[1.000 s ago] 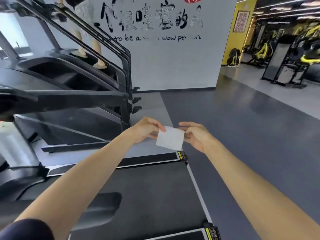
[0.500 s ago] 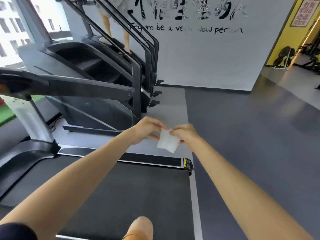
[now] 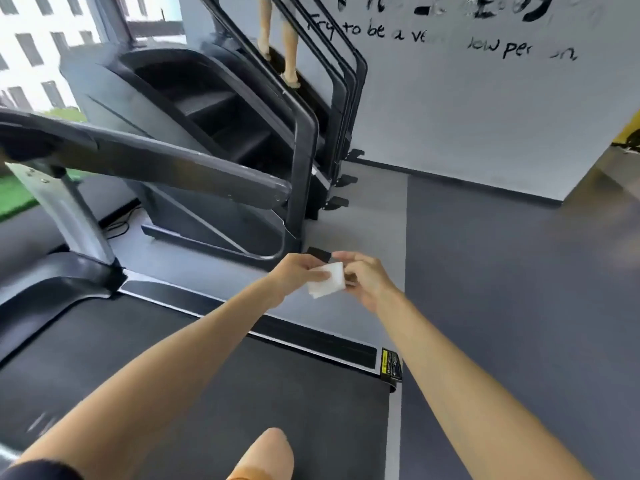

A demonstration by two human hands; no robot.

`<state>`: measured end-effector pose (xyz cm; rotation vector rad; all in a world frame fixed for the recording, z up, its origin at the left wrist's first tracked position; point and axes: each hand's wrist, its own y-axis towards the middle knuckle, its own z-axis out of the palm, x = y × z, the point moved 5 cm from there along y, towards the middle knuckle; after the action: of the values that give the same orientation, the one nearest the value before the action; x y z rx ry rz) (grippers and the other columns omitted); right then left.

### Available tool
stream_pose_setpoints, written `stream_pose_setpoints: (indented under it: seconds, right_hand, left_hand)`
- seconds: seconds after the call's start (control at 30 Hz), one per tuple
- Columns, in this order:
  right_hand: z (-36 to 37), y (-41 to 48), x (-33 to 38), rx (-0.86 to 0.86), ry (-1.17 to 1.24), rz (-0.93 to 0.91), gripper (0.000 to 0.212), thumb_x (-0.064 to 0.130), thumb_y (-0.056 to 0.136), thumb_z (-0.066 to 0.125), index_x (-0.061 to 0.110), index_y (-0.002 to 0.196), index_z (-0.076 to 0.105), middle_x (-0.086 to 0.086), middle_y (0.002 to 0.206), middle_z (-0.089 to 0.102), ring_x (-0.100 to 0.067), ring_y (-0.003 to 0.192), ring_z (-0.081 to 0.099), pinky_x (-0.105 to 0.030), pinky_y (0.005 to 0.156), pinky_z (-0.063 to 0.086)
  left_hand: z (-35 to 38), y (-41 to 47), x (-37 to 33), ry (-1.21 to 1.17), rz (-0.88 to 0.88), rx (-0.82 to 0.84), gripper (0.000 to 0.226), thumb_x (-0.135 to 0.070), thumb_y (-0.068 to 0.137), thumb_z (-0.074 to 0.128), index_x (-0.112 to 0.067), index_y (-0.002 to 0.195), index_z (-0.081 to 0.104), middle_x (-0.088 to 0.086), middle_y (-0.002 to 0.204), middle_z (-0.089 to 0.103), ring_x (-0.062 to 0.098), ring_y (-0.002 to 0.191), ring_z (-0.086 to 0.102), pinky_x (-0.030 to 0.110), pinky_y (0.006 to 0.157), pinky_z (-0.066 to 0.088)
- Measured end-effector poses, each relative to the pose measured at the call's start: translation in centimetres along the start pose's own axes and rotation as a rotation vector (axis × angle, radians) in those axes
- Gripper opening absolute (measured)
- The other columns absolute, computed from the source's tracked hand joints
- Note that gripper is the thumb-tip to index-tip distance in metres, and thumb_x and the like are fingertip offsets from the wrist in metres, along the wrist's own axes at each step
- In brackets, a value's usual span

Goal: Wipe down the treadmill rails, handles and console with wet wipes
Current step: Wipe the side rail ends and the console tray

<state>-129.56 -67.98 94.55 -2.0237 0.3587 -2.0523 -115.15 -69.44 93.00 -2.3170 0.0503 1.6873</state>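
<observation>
Fingers of both hands pinching folded wipe; nearest handrail, far left, not touched yet. Probably wiping not begun.

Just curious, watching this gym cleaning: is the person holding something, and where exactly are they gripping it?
Yes: a folded white wet wipe, pinched between both hands. The left hand grips its left edge, the right hand its right edge, out over the treadmill's side rail.

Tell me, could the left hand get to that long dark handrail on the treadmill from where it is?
Probably yes. The left hand pinches the wet wipe with the right hand; nothing lies between it and the handrail, up to its left.
</observation>
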Motion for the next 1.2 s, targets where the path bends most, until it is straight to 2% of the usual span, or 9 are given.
stream_pose_setpoints:
  seconds: [0.17, 0.3, 0.37, 0.5, 0.67, 0.8, 0.93, 1.1, 1.2]
  right_hand:
    - [6.0, 7.4, 9.1, 0.119, -0.048, 0.093, 0.014, 0.014, 0.093, 0.060, 0.014, 0.107, 0.060, -0.006, 0.087, 0.062, -0.021, 0.077, 0.062, -0.032, 0.069, 0.052]
    - [11.8, 10.1, 14.6, 0.199, -0.168, 0.067, 0.031, -0.008, 0.085, 0.060, 0.014, 0.106, 0.061, -0.005, 0.091, 0.060, -0.017, 0.082, 0.062, -0.029, 0.071, 0.055]
    - [14.3, 10.8, 16.5, 0.230, -0.134, 0.072, 0.030, -0.009, 0.084, 0.061, 0.014, 0.103, 0.063, -0.009, 0.095, 0.062, -0.021, 0.086, 0.062, -0.037, 0.084, 0.056]
    - [18.2, 12.8, 19.1, 0.218, -0.040, 0.120, 0.029, -0.012, 0.085, 0.056, 0.014, 0.095, 0.065, -0.016, 0.103, 0.064, -0.027, 0.088, 0.061, -0.046, 0.094, 0.051]
    - [21.8, 17.0, 20.6, 0.355, -0.051, 0.177, 0.034, -0.006, 0.088, 0.053, 0.005, 0.119, 0.060, -0.017, 0.110, 0.065, -0.024, 0.086, 0.062, -0.031, 0.075, 0.054]
    - [24.6, 20.6, 21.7, 0.608, -0.154, 0.251, 0.034, -0.005, 0.089, 0.058, 0.001, 0.122, 0.056, -0.012, 0.092, 0.066, -0.016, 0.071, 0.061, -0.029, 0.078, 0.050]
    - [27.4, 23.6, 22.4, 0.726, -0.160, 0.293, 0.022, -0.006, 0.090, 0.056, 0.002, 0.110, 0.055, -0.012, 0.084, 0.063, -0.019, 0.070, 0.059, -0.030, 0.075, 0.051]
    - [32.9, 26.1, 22.2, 0.785, -0.187, 0.335, 0.035, -0.007, 0.091, 0.052, -0.004, 0.125, 0.047, -0.013, 0.079, 0.059, -0.020, 0.064, 0.057, -0.024, 0.058, 0.050]
    - [37.0, 27.2, 22.5, 0.852, -0.178, 0.350, 0.036, -0.006, 0.093, 0.048, -0.006, 0.130, 0.045, -0.014, 0.081, 0.061, -0.020, 0.065, 0.058, -0.024, 0.058, 0.051]
  left_hand:
    - [-9.0, 5.6, -5.0, -0.036, -0.110, -0.062, 0.007, -0.007, 0.086, 0.068, -0.007, 0.093, 0.066, 0.003, 0.075, 0.060, 0.013, 0.067, 0.056, 0.022, 0.060, 0.044]
    - [-16.3, 6.4, -8.8, -0.105, -0.170, -0.159, 0.004, -0.012, 0.086, 0.067, -0.009, 0.087, 0.064, 0.006, 0.082, 0.061, 0.017, 0.074, 0.056, 0.022, 0.060, 0.045]
    - [-19.0, 5.9, -9.7, -0.238, -0.212, -0.197, 0.003, -0.011, 0.085, 0.067, -0.011, 0.087, 0.064, 0.005, 0.080, 0.062, 0.016, 0.074, 0.058, 0.022, 0.060, 0.046]
    - [-22.8, 5.9, -10.7, -0.471, -0.221, -0.195, 0.030, -0.017, 0.074, 0.071, -0.012, 0.104, 0.067, 0.005, 0.096, 0.070, 0.017, 0.090, 0.065, 0.028, 0.074, 0.052]
    - [-26.3, 8.9, -11.4, -0.576, -0.248, -0.444, 0.020, 0.001, 0.079, 0.064, -0.008, 0.096, 0.063, 0.007, 0.091, 0.070, 0.019, 0.088, 0.066, 0.028, 0.074, 0.052]
    - [-29.6, 11.6, -10.7, -0.717, -0.228, -0.688, 0.025, 0.005, 0.082, 0.060, -0.003, 0.106, 0.059, 0.015, 0.097, 0.064, 0.024, 0.086, 0.063, 0.032, 0.074, 0.052]
    - [-31.4, 13.4, -9.7, -0.810, -0.241, -0.765, 0.023, 0.000, 0.086, 0.060, -0.005, 0.108, 0.060, 0.011, 0.092, 0.065, 0.023, 0.081, 0.062, 0.032, 0.075, 0.049]
    - [-35.5, 13.8, -6.9, -0.932, -0.248, -0.939, 0.030, 0.001, 0.087, 0.061, -0.010, 0.115, 0.056, 0.009, 0.093, 0.066, 0.021, 0.077, 0.064, 0.032, 0.071, 0.050]
    - [-39.0, 14.0, -5.6, -0.899, -0.272, -0.974, 0.025, -0.001, 0.088, 0.060, -0.005, 0.113, 0.061, 0.011, 0.094, 0.067, 0.023, 0.080, 0.063, 0.033, 0.075, 0.049]
